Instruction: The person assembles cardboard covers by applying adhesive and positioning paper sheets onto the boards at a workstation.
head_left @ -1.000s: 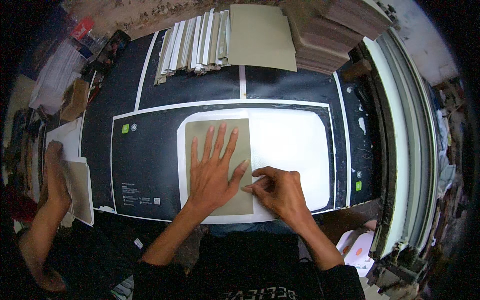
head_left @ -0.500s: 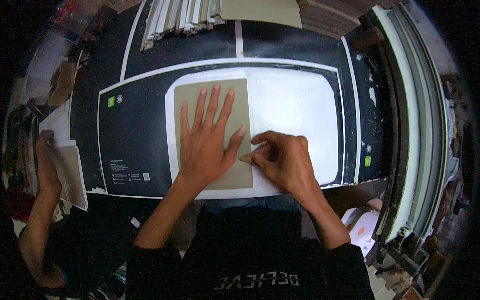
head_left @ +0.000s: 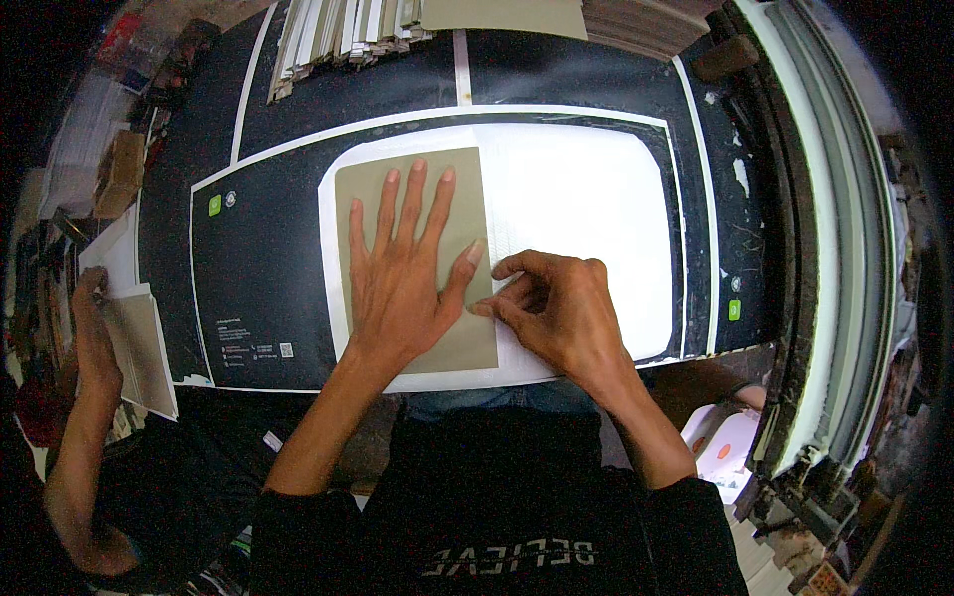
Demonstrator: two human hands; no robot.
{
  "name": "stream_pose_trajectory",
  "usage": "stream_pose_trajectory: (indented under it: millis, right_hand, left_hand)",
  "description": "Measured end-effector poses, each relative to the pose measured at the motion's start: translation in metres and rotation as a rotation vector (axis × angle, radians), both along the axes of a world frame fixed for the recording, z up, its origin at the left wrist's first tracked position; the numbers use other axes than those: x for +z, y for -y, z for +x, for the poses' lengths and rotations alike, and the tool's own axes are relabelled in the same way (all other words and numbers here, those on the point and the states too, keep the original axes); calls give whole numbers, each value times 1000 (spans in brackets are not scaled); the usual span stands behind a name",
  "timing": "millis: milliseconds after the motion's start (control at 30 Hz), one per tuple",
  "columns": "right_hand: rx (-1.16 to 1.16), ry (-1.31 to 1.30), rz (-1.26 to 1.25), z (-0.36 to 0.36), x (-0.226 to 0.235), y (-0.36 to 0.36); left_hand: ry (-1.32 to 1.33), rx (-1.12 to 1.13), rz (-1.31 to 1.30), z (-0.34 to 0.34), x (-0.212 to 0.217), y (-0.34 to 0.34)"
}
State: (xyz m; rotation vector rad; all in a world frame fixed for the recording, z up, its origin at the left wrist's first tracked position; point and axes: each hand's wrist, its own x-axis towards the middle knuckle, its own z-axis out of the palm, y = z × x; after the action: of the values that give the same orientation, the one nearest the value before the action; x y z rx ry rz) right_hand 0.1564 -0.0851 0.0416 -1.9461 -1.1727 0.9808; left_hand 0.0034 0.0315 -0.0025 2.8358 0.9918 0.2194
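A rectangular grey-brown cardboard [head_left: 462, 343] lies flat on the left part of a white sheet [head_left: 586, 199] with cut corners. My left hand [head_left: 402, 273] rests flat on the cardboard, fingers spread, the thumb reaching toward its right edge. Just right of that edge is my right hand [head_left: 561, 303], its fingers curled in and the thumb tip at the cardboard's border. Whatever those fingers may pinch is hidden. Beneath the white sheet spreads a large black printed sheet [head_left: 258, 268] with a white border.
Cut board strips [head_left: 343, 40] are piled at the far side, beside a larger board sheet [head_left: 507, 15]. A long rail-like metal frame [head_left: 795, 248] runs along the right. At left, another person's hand [head_left: 94, 328] holds a pale panel [head_left: 147, 348].
The view has shifted a little, so the table things sit slightly further left and up. Both hands keep nearly the same places by the cardboard.
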Motion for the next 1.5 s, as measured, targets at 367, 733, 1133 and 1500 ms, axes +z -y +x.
stream_pose_trajectory:
  millis: [367, 733, 1133, 1500]
  right_hand:
    - [-15, 29, -66, -3, 8, -2]
    - [20, 116, 88, 8, 10, -13]
    - [106, 1027, 687, 114, 30, -149]
    - [-662, -216, 680, 23, 54, 44]
  left_hand:
    - [-35, 17, 3, 1, 6, 1]
    - [-21, 29, -47, -1, 10, 2]
    - [220, -9, -207, -3, 10, -2]
    - [1177, 253, -1316, 53, 60, 33]
